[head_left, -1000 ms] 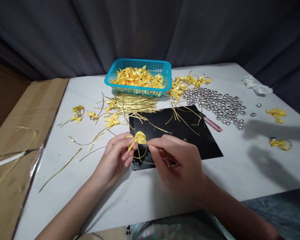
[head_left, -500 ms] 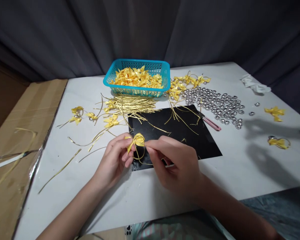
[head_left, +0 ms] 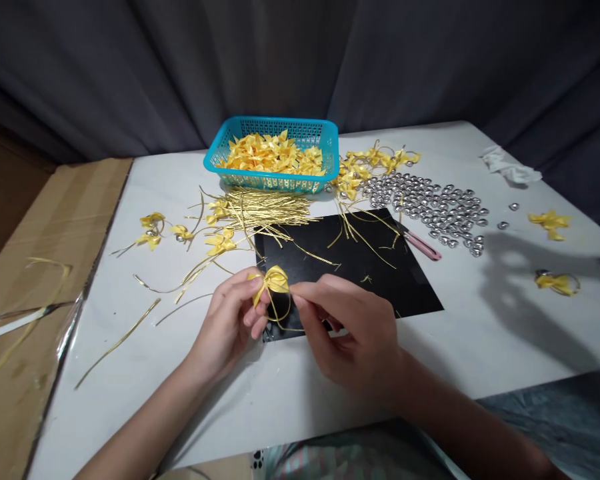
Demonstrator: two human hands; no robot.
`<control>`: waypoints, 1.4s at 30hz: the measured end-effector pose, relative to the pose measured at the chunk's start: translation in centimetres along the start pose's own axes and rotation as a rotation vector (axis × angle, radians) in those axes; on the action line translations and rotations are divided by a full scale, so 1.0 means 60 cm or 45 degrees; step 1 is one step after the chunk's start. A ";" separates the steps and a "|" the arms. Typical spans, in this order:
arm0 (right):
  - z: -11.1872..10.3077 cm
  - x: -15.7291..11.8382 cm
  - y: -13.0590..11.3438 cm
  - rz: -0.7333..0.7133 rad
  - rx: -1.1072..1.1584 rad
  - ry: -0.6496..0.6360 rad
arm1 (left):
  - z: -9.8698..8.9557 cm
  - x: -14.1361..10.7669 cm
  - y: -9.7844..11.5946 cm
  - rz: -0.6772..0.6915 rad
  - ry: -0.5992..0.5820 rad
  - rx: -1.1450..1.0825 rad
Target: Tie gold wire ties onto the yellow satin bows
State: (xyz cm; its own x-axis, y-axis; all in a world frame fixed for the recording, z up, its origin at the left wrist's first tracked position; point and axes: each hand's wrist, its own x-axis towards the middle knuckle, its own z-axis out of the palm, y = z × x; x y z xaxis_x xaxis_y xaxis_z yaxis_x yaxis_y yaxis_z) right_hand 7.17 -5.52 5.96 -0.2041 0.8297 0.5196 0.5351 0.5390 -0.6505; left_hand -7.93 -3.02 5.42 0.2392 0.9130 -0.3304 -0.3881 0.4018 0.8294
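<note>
Between its thumb and fingers, my left hand (head_left: 235, 307) pinches a yellow ribbon bow (head_left: 276, 279) by its left side. A thin gold twist tie (head_left: 274, 308) crosses the bow's middle and loops down below it. My right hand (head_left: 353, 327) is closed, with thumb and index fingertips pinched on the gold tie just right of the bow. Both hands are raised over the near left part of a black mat (head_left: 380, 293). A pile of gold twist ties (head_left: 270, 210) lies behind them, partly on the mat.
A turquoise basket (head_left: 275, 179) full of yellow bows stands at the back. Many silver heart-shaped beads (head_left: 430, 207) spread to the right, near a pink-handled cutter (head_left: 423, 246). Finished-looking bows (head_left: 557, 285) lie at the right. White crumpled tissue (head_left: 510, 167) is at the far right, cardboard (head_left: 75, 227) at the left.
Both hands keep almost the same pose on the bow and tie. The whole view has shifted very slightly; nothing has been let go or taken up.
</note>
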 end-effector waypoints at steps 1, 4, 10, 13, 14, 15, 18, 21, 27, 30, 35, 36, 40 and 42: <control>-0.001 0.000 0.000 -0.002 -0.004 -0.014 | -0.001 0.000 -0.001 -0.005 -0.006 -0.011; -0.003 0.001 0.001 0.003 -0.022 -0.055 | -0.003 0.000 -0.003 -0.007 -0.003 -0.038; -0.001 0.000 0.000 0.023 -0.039 -0.070 | -0.002 0.000 -0.003 0.022 0.047 -0.053; 0.005 -0.002 0.000 0.026 0.002 -0.010 | -0.002 -0.001 -0.003 0.045 0.049 -0.054; 0.007 -0.002 0.001 0.020 0.028 0.017 | -0.002 -0.001 -0.004 0.049 0.046 -0.054; 0.010 -0.003 0.001 0.015 0.054 0.043 | -0.002 -0.001 -0.004 0.049 0.042 -0.054; 0.017 -0.006 0.003 0.001 0.107 0.076 | -0.002 0.000 -0.007 0.022 0.017 -0.053; 0.022 -0.009 0.004 -0.013 0.137 0.122 | 0.000 0.000 -0.007 -0.011 -0.017 -0.055; 0.025 -0.015 0.004 -0.014 0.190 0.197 | 0.002 -0.003 0.003 0.045 0.006 -0.104; 0.025 -0.014 0.003 -0.022 0.187 0.206 | 0.000 -0.002 0.004 0.073 0.002 -0.074; 0.027 -0.014 0.001 0.000 0.187 0.222 | -0.006 -0.001 -0.004 0.137 0.003 0.004; 0.027 -0.014 0.001 0.010 0.190 0.225 | -0.007 -0.001 -0.005 0.147 0.007 0.013; 0.027 -0.015 -0.002 0.041 0.203 0.239 | -0.004 -0.001 -0.005 0.183 0.038 0.038; 0.026 -0.014 -0.002 0.043 0.201 0.229 | -0.002 -0.001 -0.005 0.192 0.063 0.056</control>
State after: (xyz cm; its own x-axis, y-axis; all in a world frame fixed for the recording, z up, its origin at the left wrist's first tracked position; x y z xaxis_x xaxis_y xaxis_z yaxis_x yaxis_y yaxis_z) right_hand 5.98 -6.07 4.72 -0.0315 0.8163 0.5768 0.4018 0.5388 -0.7405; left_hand -7.92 -3.18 5.14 0.1370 0.9655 -0.2215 -0.3766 0.2576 0.8898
